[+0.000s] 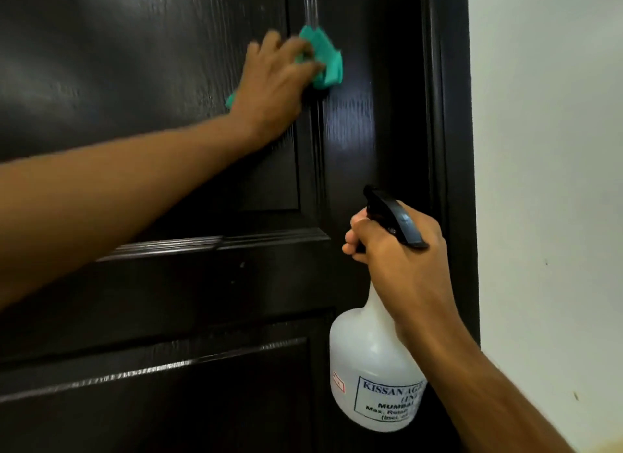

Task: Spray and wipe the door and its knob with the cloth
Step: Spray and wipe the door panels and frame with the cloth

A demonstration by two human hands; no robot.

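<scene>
Left hand (273, 84) pressing green cloth (325, 63) on dark door (135, 81), fingers seemingly spread, blurred, right hand (401, 260) below the cloth, gripping white spray bottle (371, 368).

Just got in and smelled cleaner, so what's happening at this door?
A person is cleaning the dark door. Their left hand presses a green cloth against the upper panel, by its moulded edge. Their right hand grips a spray bottle by the neck, lower down near the door's edge beside the white wall. No knob is in view.
</scene>
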